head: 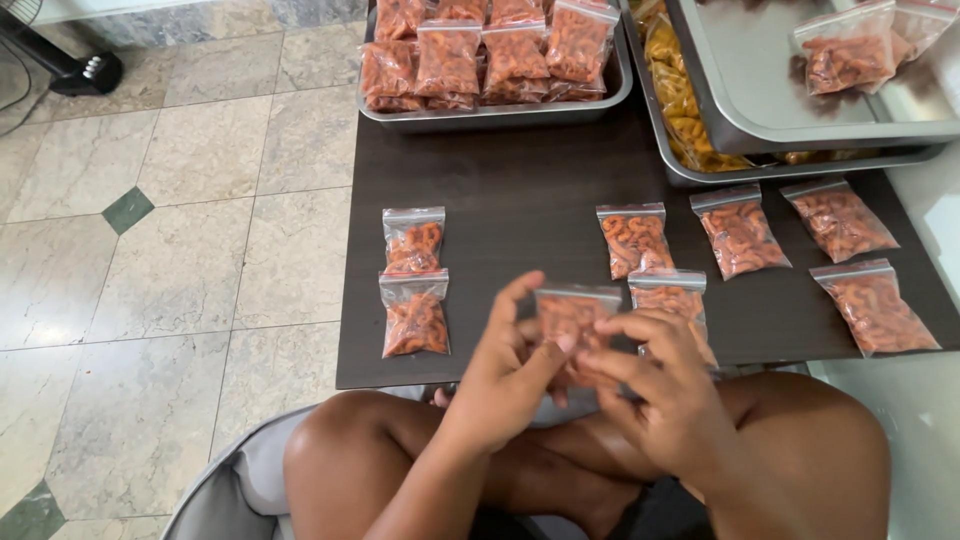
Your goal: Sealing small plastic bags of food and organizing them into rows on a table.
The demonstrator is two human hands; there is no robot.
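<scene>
Now small snack bag (572,318) between fingers (590,362) of both hands, above dark table (520,190)

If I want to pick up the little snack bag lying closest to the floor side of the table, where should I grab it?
Probably pinch the lower left bag by its clear zip strip at the top edge, coming from above. It lies flat on the dark table; the strip is flat and empty, while the lower part bulges with orange snacks that could crush.

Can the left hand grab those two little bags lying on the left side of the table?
Probably yes. The two small bags lie alone on the dark table, nothing between. But the left hand is holding a bag together with the right hand.
</scene>
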